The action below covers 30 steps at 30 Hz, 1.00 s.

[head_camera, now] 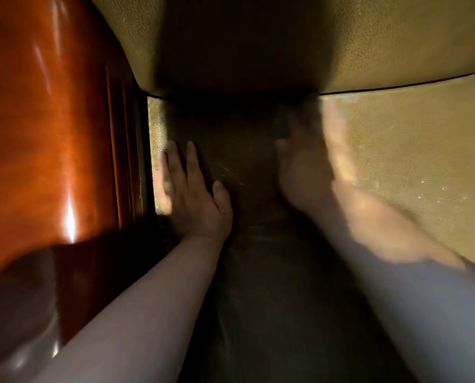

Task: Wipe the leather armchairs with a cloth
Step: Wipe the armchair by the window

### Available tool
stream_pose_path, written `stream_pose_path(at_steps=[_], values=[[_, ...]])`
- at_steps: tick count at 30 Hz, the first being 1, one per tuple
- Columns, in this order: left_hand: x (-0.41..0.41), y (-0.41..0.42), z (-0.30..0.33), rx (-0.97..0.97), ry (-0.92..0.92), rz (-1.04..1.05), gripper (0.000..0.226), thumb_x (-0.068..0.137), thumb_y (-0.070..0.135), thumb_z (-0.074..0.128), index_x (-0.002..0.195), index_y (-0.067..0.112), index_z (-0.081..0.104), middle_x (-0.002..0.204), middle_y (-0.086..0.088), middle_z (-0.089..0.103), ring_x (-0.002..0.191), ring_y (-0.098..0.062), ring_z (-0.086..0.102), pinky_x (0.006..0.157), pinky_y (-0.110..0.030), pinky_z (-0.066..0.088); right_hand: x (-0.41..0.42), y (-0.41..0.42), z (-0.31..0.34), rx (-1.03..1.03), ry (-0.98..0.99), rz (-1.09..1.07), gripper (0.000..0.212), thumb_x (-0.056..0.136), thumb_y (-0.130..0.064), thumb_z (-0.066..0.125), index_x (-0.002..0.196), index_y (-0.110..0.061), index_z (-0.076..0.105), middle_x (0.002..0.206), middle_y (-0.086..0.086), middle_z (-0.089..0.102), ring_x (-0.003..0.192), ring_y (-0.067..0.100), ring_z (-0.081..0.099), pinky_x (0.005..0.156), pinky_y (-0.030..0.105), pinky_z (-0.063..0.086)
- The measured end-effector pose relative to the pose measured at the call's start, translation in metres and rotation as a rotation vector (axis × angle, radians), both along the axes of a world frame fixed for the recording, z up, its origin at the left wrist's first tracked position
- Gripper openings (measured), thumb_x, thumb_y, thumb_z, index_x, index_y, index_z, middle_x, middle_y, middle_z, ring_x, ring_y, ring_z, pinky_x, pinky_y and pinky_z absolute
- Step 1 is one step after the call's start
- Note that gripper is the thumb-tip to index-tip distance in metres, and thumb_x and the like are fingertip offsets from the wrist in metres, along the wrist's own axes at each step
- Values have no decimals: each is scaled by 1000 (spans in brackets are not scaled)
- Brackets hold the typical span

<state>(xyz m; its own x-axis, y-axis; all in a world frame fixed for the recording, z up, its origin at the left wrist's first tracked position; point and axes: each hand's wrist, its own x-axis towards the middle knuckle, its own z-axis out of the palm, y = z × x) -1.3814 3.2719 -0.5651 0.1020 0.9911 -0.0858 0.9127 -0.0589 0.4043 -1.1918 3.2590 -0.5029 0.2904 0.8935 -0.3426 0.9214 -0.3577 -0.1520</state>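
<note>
My left hand lies flat on the leather seat, fingers straight and slightly spread, palm pressed down near the glossy wooden armrest on its outer side. My right hand is across from it, further out over the seat, but it is smeared with blur and half in shadow; I cannot tell whether its fingers are curled or straight. Something pale sits along its outer edge, which may be the cloth, though I cannot make out cloth from skin here.

The armchair is right under and ahead of both hands: the seat beneath my palms, the padded backrest just beyond my fingertips, a dark seam between them.

I judge the leather to be firm but yielding, grained and smooth enough that a cloth will glide; the chair itself looks heavy and will not shift under pressure. No need to grip it: bracing flat with the left palm should do. The cloth, being soft and limp, wants bunching in the fingers so it does not slide out.
</note>
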Motion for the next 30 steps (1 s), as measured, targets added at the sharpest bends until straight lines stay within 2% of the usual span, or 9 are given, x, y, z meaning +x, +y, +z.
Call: stream_pose_path(at_steps=[2,5,8,12,15,17,21,25,30], values=[[-1,0,2,-19,-68,9,79,94,42,34,168,17,23,178,-9,7,164,-26,-1,130,-41,3,-45,12,-7,60,114,339,63,107,-38,31,166,-19,18,174,11,5,160,33,-1,129,48,2],[-1,-1,4,-34,-94,15,80,92,39,36,168,18,23,178,-7,7,164,-24,-1,125,-24,-12,-41,11,-7,63,161,423,58,108,-41,30,165,-27,23,175,4,1,161,23,-2,129,39,0],[0,-1,3,20,-46,-9,78,94,36,40,167,14,26,177,-12,11,163,-30,2,128,-29,-10,14,-14,4,137,381,157,46,110,-37,33,154,-28,41,171,9,21,159,29,17,123,37,20],[1,-1,2,36,22,-11,76,97,43,37,167,15,25,177,-13,11,163,-33,2,130,-43,3,31,-40,11,26,27,-184,60,108,-31,32,166,-20,18,173,16,3,160,34,-1,131,45,2],[1,0,8,-26,-39,-6,76,98,44,36,168,19,23,177,-11,8,163,-31,1,128,-39,-2,-25,-33,9,166,67,94,58,104,-25,42,161,-14,35,170,20,16,158,36,5,129,56,7],[2,2,17,-69,-130,9,73,100,39,42,168,21,24,177,-11,8,163,-30,5,129,-39,2,-32,-29,6,117,100,312,55,107,-32,40,161,-22,36,173,11,12,160,30,6,130,45,4],[12,3,34,-204,-275,77,69,105,23,55,168,25,25,174,-10,19,161,-26,16,130,-36,8,63,-22,6,32,33,15,57,110,-32,33,164,-14,26,171,17,15,159,35,12,128,46,12],[31,29,46,-169,-247,23,52,102,23,53,153,14,51,149,-15,55,134,-30,54,117,-52,42,106,-12,7,-60,-53,-261,63,109,-34,31,162,-3,21,167,32,13,156,45,8,128,49,8],[92,44,39,-52,-71,-252,62,95,29,52,153,7,50,158,-16,46,150,-32,36,128,-46,23,32,-2,1,27,72,114,63,109,-42,30,166,-16,17,170,26,9,157,44,6,128,53,3]])
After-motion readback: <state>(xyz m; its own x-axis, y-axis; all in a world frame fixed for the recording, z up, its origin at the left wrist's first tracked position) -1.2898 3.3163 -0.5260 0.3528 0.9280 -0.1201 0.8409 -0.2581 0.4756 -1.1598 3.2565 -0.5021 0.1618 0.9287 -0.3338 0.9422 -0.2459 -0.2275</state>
